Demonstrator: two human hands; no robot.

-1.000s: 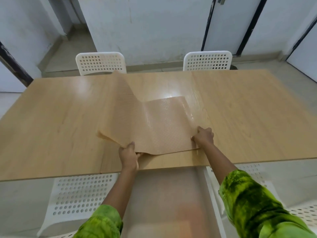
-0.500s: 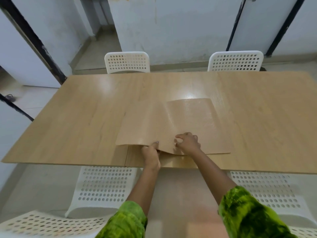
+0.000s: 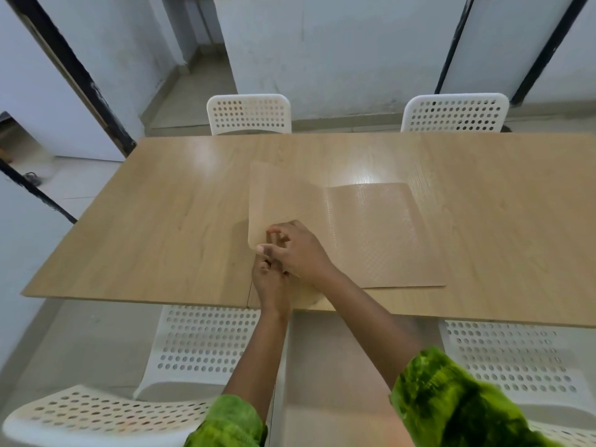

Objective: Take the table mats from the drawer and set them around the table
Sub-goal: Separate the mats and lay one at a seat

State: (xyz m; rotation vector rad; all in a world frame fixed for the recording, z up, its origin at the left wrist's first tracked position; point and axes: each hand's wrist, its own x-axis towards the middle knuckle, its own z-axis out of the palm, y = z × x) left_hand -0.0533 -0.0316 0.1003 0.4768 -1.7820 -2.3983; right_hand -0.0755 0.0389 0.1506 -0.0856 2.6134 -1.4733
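Tan table mats flat on worktop, near front edge, about mid-length. Top mat's left portion lifted and curled up off lower one. Left hand and right hand touching at mats' front-left corner, both grips clamped on lifted mat's edge. White perforated chairs along far and near edges.
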